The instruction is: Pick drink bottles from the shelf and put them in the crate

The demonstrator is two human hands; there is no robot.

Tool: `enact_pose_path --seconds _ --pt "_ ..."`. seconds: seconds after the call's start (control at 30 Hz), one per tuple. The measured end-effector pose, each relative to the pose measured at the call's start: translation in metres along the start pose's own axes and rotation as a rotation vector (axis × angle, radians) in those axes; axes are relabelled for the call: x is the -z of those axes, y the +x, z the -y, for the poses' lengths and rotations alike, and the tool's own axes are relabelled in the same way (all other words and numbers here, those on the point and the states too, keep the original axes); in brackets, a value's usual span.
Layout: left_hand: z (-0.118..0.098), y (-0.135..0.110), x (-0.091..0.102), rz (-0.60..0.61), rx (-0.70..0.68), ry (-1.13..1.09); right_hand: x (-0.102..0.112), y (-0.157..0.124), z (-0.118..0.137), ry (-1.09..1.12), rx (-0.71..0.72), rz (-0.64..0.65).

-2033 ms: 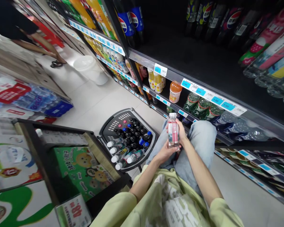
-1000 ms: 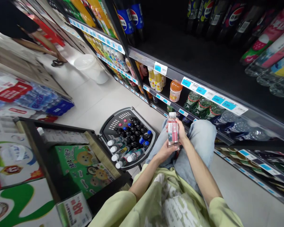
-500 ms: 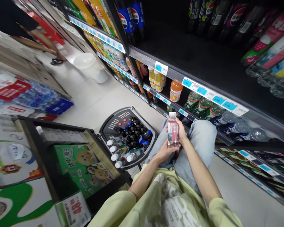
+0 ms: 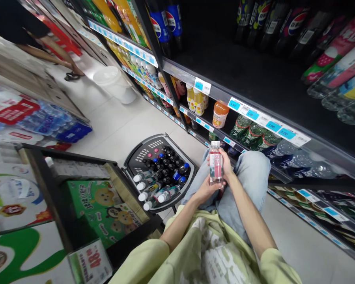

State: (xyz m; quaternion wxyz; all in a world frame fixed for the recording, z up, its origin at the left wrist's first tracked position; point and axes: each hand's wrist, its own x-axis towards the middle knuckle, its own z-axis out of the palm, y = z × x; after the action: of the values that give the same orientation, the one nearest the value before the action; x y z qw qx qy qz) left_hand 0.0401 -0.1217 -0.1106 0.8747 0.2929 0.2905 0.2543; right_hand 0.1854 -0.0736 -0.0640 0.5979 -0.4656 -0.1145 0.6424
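Observation:
I hold a small clear bottle [image 4: 215, 163] with a white cap and a pink and white label upright over my knees. My left hand [image 4: 205, 190] cups its base from below. My right hand [image 4: 228, 165] wraps round its body from the right side. A grey shopping basket [image 4: 144, 152] stands on the floor just left of my knees, filled with several dark-capped bottles and a few clear white-capped ones lying at its near edge. The drinks shelf [image 4: 254, 114] runs along my right.
Green bottles [image 4: 248, 134] and an orange juice bottle [image 4: 219, 113] stand on the lower shelf ahead. A black display stand [image 4: 62, 205] with green boxes is at my left. Packs of bottled water [image 4: 59, 126] lie on the floor. A white bucket [image 4: 115, 83] and another person [image 4: 32, 35] are farther down the aisle.
The bottle stays in both hands over my knees. Only the view has shifted slightly.

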Motion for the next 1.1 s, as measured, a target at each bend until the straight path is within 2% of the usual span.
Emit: enact_pose_path --seconds 0.23,0.63,1.1 --pt "0.002 0.000 0.001 0.007 0.005 0.013 0.000 -0.001 0.000 0.004 -0.005 -0.010" --pt "-0.004 -0.001 -0.006 -0.041 0.031 -0.105 0.003 0.003 -0.005 0.019 -0.016 -0.021" --pt "-0.009 0.001 -0.004 0.009 0.065 -0.172 0.000 0.002 -0.003 0.029 0.031 0.012"
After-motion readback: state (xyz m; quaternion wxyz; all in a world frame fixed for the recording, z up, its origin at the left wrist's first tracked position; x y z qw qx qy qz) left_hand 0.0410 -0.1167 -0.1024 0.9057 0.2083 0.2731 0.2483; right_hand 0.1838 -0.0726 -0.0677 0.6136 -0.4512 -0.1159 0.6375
